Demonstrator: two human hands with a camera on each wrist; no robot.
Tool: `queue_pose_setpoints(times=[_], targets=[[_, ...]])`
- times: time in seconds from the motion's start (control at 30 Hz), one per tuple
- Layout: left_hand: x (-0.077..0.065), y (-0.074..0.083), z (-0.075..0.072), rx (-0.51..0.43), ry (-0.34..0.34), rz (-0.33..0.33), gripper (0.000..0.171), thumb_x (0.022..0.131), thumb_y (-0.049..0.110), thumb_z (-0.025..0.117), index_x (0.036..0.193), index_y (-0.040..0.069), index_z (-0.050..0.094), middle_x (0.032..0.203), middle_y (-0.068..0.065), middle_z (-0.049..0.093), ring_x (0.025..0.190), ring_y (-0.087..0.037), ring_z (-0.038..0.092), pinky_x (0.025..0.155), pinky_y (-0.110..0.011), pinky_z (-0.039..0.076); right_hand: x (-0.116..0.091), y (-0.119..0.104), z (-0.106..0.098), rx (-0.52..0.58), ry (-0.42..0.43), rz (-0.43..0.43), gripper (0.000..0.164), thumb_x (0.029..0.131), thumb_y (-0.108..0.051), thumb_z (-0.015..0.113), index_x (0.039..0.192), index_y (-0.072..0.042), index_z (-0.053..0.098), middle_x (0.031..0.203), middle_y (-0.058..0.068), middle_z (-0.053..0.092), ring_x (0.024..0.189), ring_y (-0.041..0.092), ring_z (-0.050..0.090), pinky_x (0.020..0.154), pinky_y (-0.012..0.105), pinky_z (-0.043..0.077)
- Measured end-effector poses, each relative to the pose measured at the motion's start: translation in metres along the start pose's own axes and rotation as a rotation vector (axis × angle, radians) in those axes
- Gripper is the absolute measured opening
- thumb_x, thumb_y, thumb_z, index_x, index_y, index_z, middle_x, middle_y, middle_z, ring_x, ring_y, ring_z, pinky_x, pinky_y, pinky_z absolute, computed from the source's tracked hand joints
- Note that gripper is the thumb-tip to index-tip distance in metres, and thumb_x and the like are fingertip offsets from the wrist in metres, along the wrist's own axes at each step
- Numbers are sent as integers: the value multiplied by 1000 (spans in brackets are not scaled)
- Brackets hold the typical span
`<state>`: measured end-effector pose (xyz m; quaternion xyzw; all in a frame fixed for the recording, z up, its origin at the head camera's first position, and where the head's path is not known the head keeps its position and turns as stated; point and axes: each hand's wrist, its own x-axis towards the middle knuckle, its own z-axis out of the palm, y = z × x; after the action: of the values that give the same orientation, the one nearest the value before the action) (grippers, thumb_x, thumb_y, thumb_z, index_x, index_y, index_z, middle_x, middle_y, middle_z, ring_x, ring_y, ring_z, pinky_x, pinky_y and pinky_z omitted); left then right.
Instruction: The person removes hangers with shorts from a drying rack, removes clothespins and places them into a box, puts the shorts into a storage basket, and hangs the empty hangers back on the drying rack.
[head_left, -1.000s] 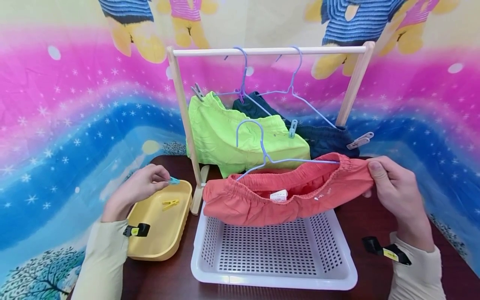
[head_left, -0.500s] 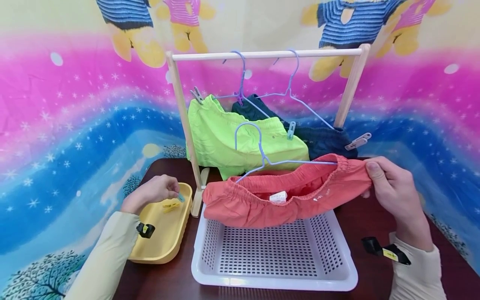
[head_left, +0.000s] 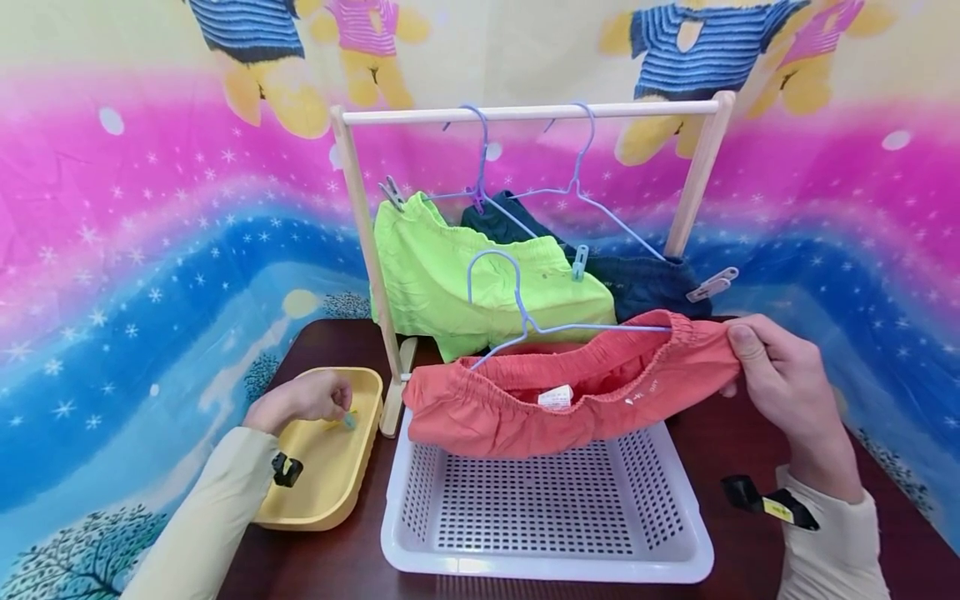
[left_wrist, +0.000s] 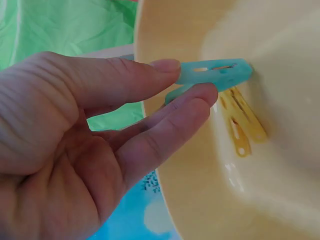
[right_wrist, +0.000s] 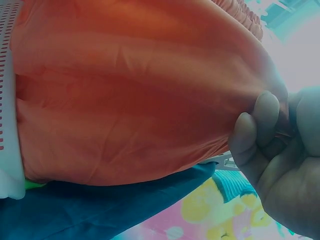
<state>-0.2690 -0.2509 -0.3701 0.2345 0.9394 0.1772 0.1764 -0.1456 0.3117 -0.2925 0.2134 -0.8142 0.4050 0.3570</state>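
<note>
My left hand (head_left: 318,395) is down over the yellow tray (head_left: 365,467), pinching a light blue clothespin (left_wrist: 215,72) between thumb and fingertips. A yellow clothespin (left_wrist: 243,122) lies in the tray just beyond it, mostly covered by the hand in the head view. My right hand (head_left: 783,375) grips the right end of the red shorts (head_left: 517,425), thumb on the front and fingers behind. Inside the shorts' waistband sits a lilac wire hanger (head_left: 527,321), its hook free in front of the rack. The shorts spread over the back of a white basket (head_left: 547,562).
Behind stands a wooden rack (head_left: 525,112). Lime green shorts (head_left: 480,275) and navy shorts (head_left: 645,287) hang from it on hangers. A grey clothespin (head_left: 392,193), a blue one and others grip their waistbands. A dark table (head_left: 322,567) lies underneath.
My left hand has moved right and down into the yellow tray with the light blue clothespin. The right hand holds the red shorts in nearly the same place.
</note>
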Motion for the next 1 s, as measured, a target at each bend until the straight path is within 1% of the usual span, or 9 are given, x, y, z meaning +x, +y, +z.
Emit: queue_pose_setpoints(times=[0.07, 0.17, 0.27, 0.4, 0.47, 0.57, 0.67, 0.77, 1.0], targets=[[-1, -2, 1, 9, -12, -1, 12, 86, 7, 72, 81, 7, 61, 69, 0, 50, 61, -12, 43, 60, -26, 38, 0, 0, 0, 3, 0, 3, 18, 99, 6, 47, 101, 9, 65, 63, -10, 57, 48, 2, 54, 54, 14, 45], [-3, -5, 1, 2, -37, -28, 9, 87, 8, 71, 86, 5, 63, 72, -2, 53, 62, -11, 44, 60, -26, 39, 0, 0, 0, 4, 0, 3, 18, 99, 6, 47, 101, 9, 65, 63, -10, 56, 48, 2, 54, 53, 15, 45], [-6, -8, 2, -18, -84, -70, 5, 86, 0, 65, 90, 3, 63, 80, -4, 56, 61, -13, 45, 58, -27, 41, 0, 0, 0, 4, -4, 0, 18, 98, 7, 47, 101, 9, 65, 63, -10, 57, 49, 2, 54, 55, 12, 45], [-11, -11, 2, 18, -116, -121, 11, 84, -3, 65, 92, 4, 63, 93, -6, 61, 72, -17, 51, 63, -29, 44, 0, 2, -1, 1, -11, -13, 17, 98, 8, 48, 102, 8, 64, 63, -9, 57, 49, 2, 54, 59, 10, 46], [-13, -11, 0, 49, -113, -125, 8, 86, 3, 67, 93, 6, 64, 97, -6, 64, 82, -18, 55, 69, -31, 47, -1, 4, -1, -13, -17, -20, 17, 98, 8, 47, 102, 8, 64, 63, -10, 56, 50, 1, 54, 61, 9, 46], [-15, -7, -5, 73, -87, -104, 5, 92, 12, 66, 94, 9, 64, 98, -5, 66, 87, -18, 58, 71, -33, 47, -1, 5, -1, -19, -21, -20, 17, 98, 8, 47, 102, 7, 64, 63, -9, 56, 50, 1, 54, 61, 8, 46], [-16, 0, -13, 84, -40, -71, 8, 96, 20, 62, 96, 12, 65, 90, -2, 66, 78, -16, 56, 68, -31, 45, -2, 5, -2, -21, -14, -4, 17, 98, 7, 48, 102, 7, 64, 63, -10, 56, 50, 1, 53, 61, 9, 45], [-19, 10, -21, 84, 14, -40, 13, 98, 25, 60, 100, 14, 67, 87, -1, 65, 74, -13, 54, 67, -30, 44, -1, 3, -2, -9, -8, 18, 18, 99, 6, 47, 102, 7, 65, 63, -9, 56, 50, 2, 53, 60, 10, 45], [-33, 35, -32, 74, 141, 43, 19, 99, 31, 57, 104, 15, 67, 93, 2, 68, 80, -11, 59, 72, -32, 48, 0, 2, -1, 13, -10, -5, 18, 98, 7, 47, 102, 9, 64, 64, -7, 57, 50, 4, 53, 59, 11, 45]])
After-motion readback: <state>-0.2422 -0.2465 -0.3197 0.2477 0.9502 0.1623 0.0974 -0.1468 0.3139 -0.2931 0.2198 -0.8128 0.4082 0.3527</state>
